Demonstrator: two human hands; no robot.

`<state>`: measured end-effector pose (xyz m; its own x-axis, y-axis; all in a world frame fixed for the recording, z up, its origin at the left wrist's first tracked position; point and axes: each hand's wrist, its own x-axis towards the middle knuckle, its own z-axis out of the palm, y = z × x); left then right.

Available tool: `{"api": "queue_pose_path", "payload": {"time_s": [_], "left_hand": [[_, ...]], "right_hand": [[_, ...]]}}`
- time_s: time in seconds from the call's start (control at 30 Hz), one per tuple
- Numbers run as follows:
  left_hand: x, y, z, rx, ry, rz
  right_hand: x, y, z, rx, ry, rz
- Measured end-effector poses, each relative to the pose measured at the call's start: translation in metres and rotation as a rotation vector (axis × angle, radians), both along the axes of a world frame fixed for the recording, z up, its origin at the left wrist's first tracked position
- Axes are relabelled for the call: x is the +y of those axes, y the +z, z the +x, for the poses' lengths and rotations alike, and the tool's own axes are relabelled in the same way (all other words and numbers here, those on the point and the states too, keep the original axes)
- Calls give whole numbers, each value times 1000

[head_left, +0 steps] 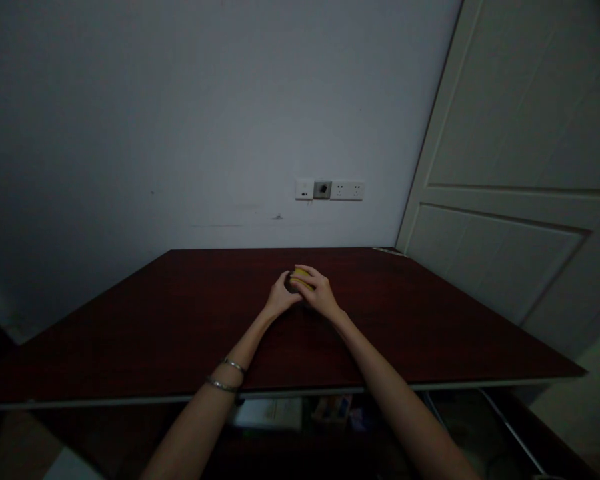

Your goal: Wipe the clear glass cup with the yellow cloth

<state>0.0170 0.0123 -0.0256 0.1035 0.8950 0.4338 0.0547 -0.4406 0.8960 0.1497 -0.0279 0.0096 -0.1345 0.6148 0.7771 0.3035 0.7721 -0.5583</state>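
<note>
Both my hands meet over the middle of the table, around a small rounded yellow thing [301, 279] with a dark part at its left side. My right hand [321, 292] is closed on the yellow part, its fingers laid across the top and side. My left hand [281, 296] curls around the dark side from the left, with thumb and fingers bent. Fingers cover much of the thing, and its kind is too small and dim to make out. Two silver bangles [223, 385] circle my left forearm.
The dark red tabletop [180, 333] stretches back to a pale wall [205, 120]. Sockets and a switch [330, 190] sit low on that wall. A white panelled door [510, 220] stands at the right. Beneath the front edge, a shelf holds a pale box [273, 413] and other dim items.
</note>
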Motion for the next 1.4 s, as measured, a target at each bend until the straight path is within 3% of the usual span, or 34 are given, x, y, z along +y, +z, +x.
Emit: {"api": "queue_pose_path", "payload": {"time_s": [0.07, 0.27, 0.53, 0.73, 0.83, 1.03, 1.27, 1.4], "left_hand": [[0, 0, 0, -4, 6, 0], [-11, 11, 3, 22, -39, -65], [-18, 18, 2, -18, -132, -201], [-21, 16, 1, 23, -249, -164], [-20, 14, 2, 32, -232, -159], [-19, 18, 0, -14, -127, -188], [-24, 20, 0, 5, -217, -156], [-22, 20, 0, -15, -169, -160]], "right_hand": [[0, 1, -1, 2, 23, 4], [16, -1, 2, 279, 49, -167], [1, 5, 1, 119, 83, -74], [14, 0, 6, 262, -21, -118], [14, -1, 9, 247, -37, -120], [1, 3, 3, 106, 97, -72], [13, 1, 7, 295, 67, -136], [9, 2, 7, 267, 87, -139]]}}
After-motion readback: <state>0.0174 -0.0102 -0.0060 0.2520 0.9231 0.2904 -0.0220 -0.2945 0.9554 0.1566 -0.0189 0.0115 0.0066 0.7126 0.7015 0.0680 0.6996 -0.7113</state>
